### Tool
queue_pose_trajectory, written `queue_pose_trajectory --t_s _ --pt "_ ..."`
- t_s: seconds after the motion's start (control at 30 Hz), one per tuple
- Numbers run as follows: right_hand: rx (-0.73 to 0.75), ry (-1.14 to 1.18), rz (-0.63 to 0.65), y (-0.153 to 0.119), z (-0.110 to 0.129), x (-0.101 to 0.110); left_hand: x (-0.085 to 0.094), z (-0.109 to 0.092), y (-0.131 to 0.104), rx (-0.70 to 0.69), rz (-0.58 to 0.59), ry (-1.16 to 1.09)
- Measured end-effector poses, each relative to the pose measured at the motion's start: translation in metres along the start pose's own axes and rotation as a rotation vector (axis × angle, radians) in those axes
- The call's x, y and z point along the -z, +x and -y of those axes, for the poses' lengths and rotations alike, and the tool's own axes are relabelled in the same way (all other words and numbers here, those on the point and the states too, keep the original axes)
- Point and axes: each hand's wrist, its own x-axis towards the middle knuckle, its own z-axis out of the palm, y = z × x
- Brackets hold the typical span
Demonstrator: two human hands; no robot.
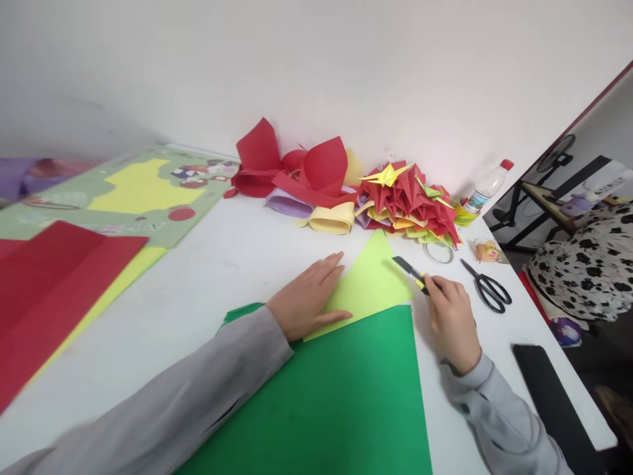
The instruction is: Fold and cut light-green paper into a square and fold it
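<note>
My left hand [311, 297] lies flat with its fingers stretched out, pressing the left edge of a yellow-green paper triangle [373, 284]. The triangle rests partly over a large green sheet of paper [341, 402]. My right hand [452, 320] is closed around a utility knife [413, 274] with a black and yellow handle. Its dark blade points up and to the left, over the right side of the triangle. Whether the blade touches the paper I cannot tell. Black-handled scissors [489, 287] lie on the table to the right of my right hand.
Red rolled-paper shapes [321, 168] and a pile of folded paper stars [405, 201] stand along the wall. A tape roll [438, 253], a plastic bottle [487, 188] and a wrapped snack [487, 251] sit at right. Red sheets [64, 284] and a green printed board [192, 221] lie left.
</note>
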Motion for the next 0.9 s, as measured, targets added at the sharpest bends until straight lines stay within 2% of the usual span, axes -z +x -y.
queue_pose_trajectory --t_s 0.1,0.2,0.63,0.9 --pt "-0.105 -0.067 0.001 0.0 -0.018 -0.008 -0.002 0.001 -0.001 0.035 -0.046 -0.026" --pt "-0.136 -0.07 0.039 -0.001 -0.025 -0.013 -0.004 0.004 -0.002 0.043 -0.074 -0.084" --pt "-0.119 -0.208 0.163 0.008 -0.021 -0.018 -0.007 0.011 0.002 0.132 -0.052 -0.231" --pt "-0.075 -0.234 0.191 0.012 -0.025 -0.02 -0.006 0.012 0.001 0.107 -0.052 -0.245"
